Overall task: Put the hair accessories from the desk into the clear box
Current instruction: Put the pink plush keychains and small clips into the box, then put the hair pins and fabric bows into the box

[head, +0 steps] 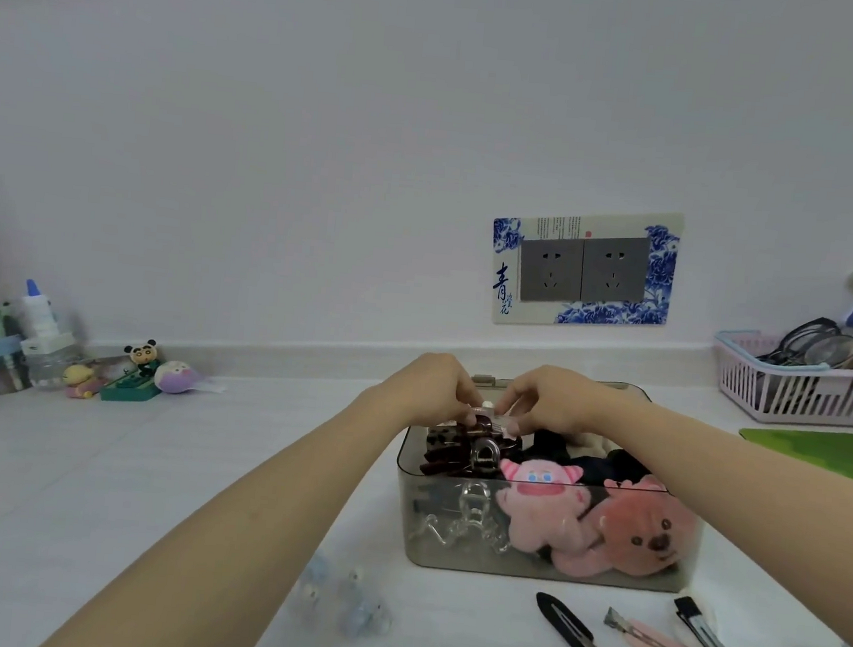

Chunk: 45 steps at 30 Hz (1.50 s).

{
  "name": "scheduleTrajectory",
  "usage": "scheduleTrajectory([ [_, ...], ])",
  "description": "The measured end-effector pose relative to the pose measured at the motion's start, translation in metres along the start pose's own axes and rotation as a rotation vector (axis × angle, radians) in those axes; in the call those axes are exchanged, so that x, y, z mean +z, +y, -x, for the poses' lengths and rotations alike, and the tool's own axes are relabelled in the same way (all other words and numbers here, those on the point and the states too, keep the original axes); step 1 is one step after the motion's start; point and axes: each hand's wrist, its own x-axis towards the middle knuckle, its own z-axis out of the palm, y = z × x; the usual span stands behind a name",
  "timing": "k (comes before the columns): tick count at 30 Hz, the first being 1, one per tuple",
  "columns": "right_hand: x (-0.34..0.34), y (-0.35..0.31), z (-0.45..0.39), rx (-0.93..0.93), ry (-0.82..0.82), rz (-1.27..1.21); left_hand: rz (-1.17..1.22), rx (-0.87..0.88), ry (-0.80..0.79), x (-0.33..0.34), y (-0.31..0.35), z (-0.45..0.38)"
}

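Both my hands are over the back left corner of the clear box, my left hand and right hand pinching a small pale clip between their fingers, just above the dark claw clips piled inside. I think the risk is that pile: it already stands to the rim, so a clip dropped on top could slide out onto the desk. The box is smoky-clear, holding transparent claws and pink plush pieces, while flat clips wait in front.
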Motion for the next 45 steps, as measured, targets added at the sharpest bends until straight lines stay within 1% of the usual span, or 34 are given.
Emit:
scheduleTrajectory([
  [3, -0.002, 0.003, 0.002, 0.007, 0.012, -0.019, -0.058, 0.02, 0.001, 0.0, 0.001, 0.003],
  [8, -0.006, 0.001, 0.009, -0.05, 0.1, -0.063, -0.093, 0.032, 0.046, -0.003, 0.003, 0.013],
  [13, -0.007, -0.012, 0.029, -0.148, 0.176, -0.098, -0.007, 0.042, 0.14, -0.014, 0.005, 0.039],
  [18, 0.003, -0.027, 0.062, -0.235, 0.246, -0.135, 0.145, 0.057, 0.247, -0.018, 0.009, 0.089],
  [20, 0.008, -0.033, 0.075, -0.263, 0.27, -0.143, 0.179, 0.059, 0.261, -0.016, 0.009, 0.108],
  [24, 0.028, -0.048, 0.104, -0.279, 0.29, -0.167, 0.163, 0.066, 0.27, -0.005, 0.002, 0.147],
  [28, 0.051, -0.06, 0.129, -0.301, 0.293, -0.123, 0.106, 0.096, 0.416, 0.006, -0.004, 0.172],
  [31, 0.071, -0.068, 0.138, -0.356, 0.287, -0.157, 0.171, 0.019, 0.436, 0.012, -0.011, 0.189],
  [33, 0.086, -0.072, 0.138, -0.364, 0.248, -0.156, 0.133, -0.085, 0.435, 0.019, -0.026, 0.197],
  [36, 0.109, -0.076, 0.13, -0.362, 0.142, -0.094, -0.026, -0.276, 0.393, 0.03, -0.055, 0.203],
  [37, 0.115, -0.077, 0.127, -0.357, 0.102, -0.08, -0.04, -0.345, 0.366, 0.034, -0.063, 0.204],
  [39, 0.124, -0.082, 0.122, -0.356, 0.053, -0.06, 0.017, -0.438, 0.329, 0.039, -0.078, 0.21],
  [42, 0.132, -0.093, 0.11, -0.359, 0.033, 0.001, 0.122, -0.455, 0.314, 0.041, -0.095, 0.212],
  [45, 0.136, -0.098, 0.099, -0.343, 0.013, 0.011, 0.087, -0.394, 0.275, 0.039, -0.104, 0.204],
])
